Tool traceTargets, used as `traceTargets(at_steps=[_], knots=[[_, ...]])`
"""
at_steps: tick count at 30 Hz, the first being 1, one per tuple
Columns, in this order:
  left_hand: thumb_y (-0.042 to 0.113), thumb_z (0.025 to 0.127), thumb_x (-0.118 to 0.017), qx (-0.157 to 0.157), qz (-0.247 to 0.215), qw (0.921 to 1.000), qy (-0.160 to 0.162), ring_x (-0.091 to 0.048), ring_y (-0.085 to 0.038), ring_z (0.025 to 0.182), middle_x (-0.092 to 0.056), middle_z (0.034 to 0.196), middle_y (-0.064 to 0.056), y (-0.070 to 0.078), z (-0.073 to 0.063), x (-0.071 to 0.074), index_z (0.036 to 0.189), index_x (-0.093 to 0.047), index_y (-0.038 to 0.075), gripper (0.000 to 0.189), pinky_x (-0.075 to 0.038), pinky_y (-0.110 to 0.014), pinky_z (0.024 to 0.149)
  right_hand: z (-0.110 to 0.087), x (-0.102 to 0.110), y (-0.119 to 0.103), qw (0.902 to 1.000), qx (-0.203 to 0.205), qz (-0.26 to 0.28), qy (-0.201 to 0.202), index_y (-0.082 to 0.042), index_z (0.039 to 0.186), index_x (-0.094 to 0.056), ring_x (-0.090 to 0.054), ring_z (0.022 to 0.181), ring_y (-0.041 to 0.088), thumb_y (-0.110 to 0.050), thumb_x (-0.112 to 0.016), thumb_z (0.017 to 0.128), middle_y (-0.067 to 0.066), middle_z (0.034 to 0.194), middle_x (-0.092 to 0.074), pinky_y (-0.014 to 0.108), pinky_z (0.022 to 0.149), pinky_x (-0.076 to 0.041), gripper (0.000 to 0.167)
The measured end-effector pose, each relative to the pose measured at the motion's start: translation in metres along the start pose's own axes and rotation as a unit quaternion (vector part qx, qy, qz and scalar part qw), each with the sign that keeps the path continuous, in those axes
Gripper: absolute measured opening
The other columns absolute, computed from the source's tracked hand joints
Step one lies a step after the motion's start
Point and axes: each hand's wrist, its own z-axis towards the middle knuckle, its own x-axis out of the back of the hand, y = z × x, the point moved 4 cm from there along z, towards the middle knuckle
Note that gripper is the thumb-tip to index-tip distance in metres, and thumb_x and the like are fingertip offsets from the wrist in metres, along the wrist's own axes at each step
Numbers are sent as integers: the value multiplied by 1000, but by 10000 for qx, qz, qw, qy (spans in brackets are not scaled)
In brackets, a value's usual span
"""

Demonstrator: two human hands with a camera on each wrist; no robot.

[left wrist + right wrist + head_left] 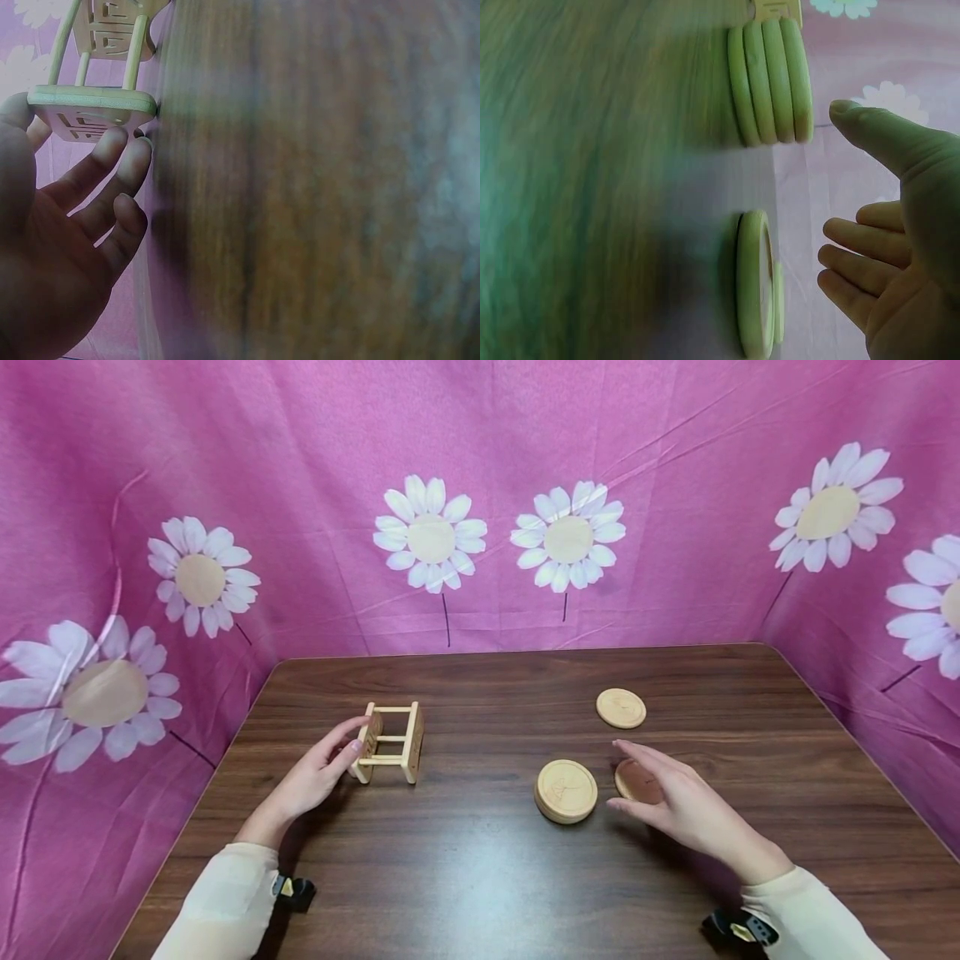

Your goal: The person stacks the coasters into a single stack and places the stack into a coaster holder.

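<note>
The pale slotted wooden rack (pixel 390 738) stands on the brown wooden table (pixel 465 893), at left. The stack of pale round wooden discs (pixel 566 789) lies right; one disc (pixel 634 782) lies right beside it, another disc (pixel 621 708) behind.

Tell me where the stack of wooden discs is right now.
In the head view, the stack of wooden discs stands on the table right of centre, just left of a single disc, with the wooden rack farther left.
</note>
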Motion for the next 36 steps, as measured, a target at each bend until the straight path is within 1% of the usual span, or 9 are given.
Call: traceTargets(at_steps=[4,5,7,12,23,26,29,31,36], knots=[[14,115,-51,12,11,10000,2,-58,-7,92,-65,102,-9,0,0,0,160,-48,7,46,-48,-27,80,-2,1,7,9998,-152,-100,-47,0,151,-58,-71,124,37,-25,-97,80,20,141,-69,17,110,-44,85],[14,115,-51,13,6,10000,1,-58,-7,92,-65,101,-9,0,0,0,160,-48,7,46,-48,-27,80,-3,1,8,9998,-169,-106,-47,0,151,-58,-71,124,38,-25,-97,80,20,141,-69,18,110,-45,85],[14,115,-51,3,-9,10000,4,-57,-7,91,-64,99,-8,0,0,0,160,-48,7,46,-48,-27,79,-4,2,11,9998,-171,-79,-47,1,151,-57,-70,124,39,-25,-97,80,21,141,-69,14,111,-42,85],[13,115,-51,-3,-11,10000,15,-58,-6,91,-65,101,-9,-1,0,0,160,-48,7,46,-48,-27,80,-4,3,15,10000,-92,-18,-6,3,150,-58,-69,125,45,-23,-97,79,25,140,-69,-3,110,-16,85],[12,114,-52,-69,23,10000,14,-58,-7,90,-64,97,-7,1,0,0,159,-49,6,45,-48,-27,79,-9,2,32,9991,-353,-123,-180,3,149,-58,-65,130,51,-29,-95,82,29,142,-66,2,113,-19,83],[12,114,-52,-81,12,10000,5,-57,-7,89,-64,96,-7,1,0,0,159,-49,7,45,-48,-27,79,-11,3,34,9983,-478,-221,-258,3,148,-58,-63,132,52,-31,-94,83,30,144,-65,17,118,-36,82],[12,114,-52,-62,6,10000,13,-57,-7,88,-63,94,-7,1,0,1,159,-49,7,45,-48,-27,78,-11,1,37,9975,-546,-277,-347,5,148,-58,-62,132,52,-31,-94,83,31,143,-64,45,113,-49,83],[12,114,-52,-58,-1,10000,19,-57,-6,88,-62,93,-6,1,0,1,159,-49,7,45,-48,-27,78,-11,0,39,9971,-570,-291,-413,6,148,-57,-62,131,53,-31,-95,83,33,143,-63,59,106,-49,84],[12,114,-52,-77,-8,10000,7,-57,-6,88,-63,93,-6,2,0,1,159,-49,7,45,-48,-27,78,-11,-2,41,9961,-621,-294,-552,10,147,-56,-62,131,54,-29,-95,82,37,142,-62,67,105,-47,85]])
